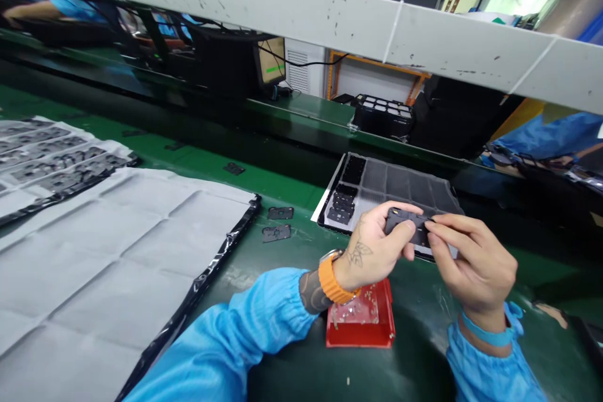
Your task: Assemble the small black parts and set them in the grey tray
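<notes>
My left hand (372, 248) is closed around a small black plastic frame part (409, 226), thumb across its face. At the part's right end, my right hand (475, 257) has thumb and fingers pinched together; any small piece between the fingertips is hidden. Below my left wrist stands a red bin (360, 334) with many tiny pale pieces in it. Behind my hands lies a tray with a grey grid (400, 182), holding several similar black parts (343, 204) in its left column.
Two loose black parts (277, 233) lie on the green table (292, 270). A large white gridded tray (94, 264) fills the left side, with a loaded tray (56, 160) behind it. A pale metal beam (301, 9) crosses above. Another person's blue sleeve (75, 5) shows far left.
</notes>
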The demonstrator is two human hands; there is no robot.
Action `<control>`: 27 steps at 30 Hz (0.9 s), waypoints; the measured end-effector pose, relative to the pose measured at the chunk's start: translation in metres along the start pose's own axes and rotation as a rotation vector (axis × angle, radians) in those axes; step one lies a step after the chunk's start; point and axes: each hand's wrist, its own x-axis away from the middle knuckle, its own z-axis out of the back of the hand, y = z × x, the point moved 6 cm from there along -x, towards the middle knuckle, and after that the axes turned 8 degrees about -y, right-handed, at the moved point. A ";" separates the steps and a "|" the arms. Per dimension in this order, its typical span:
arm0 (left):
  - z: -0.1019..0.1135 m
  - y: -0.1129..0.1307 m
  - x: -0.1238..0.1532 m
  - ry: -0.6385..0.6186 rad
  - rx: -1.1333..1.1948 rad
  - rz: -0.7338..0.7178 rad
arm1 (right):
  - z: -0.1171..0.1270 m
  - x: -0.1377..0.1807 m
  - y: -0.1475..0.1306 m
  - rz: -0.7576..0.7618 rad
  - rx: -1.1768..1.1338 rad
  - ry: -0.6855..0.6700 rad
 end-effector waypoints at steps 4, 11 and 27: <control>0.002 0.000 0.000 0.044 -0.013 -0.028 | -0.004 0.001 0.002 0.002 -0.019 0.007; 0.006 0.002 0.002 0.089 -0.063 -0.035 | -0.010 0.004 0.003 -0.019 -0.054 0.035; 0.003 0.017 0.014 0.098 -0.229 -0.160 | -0.007 0.004 -0.013 0.074 0.016 0.205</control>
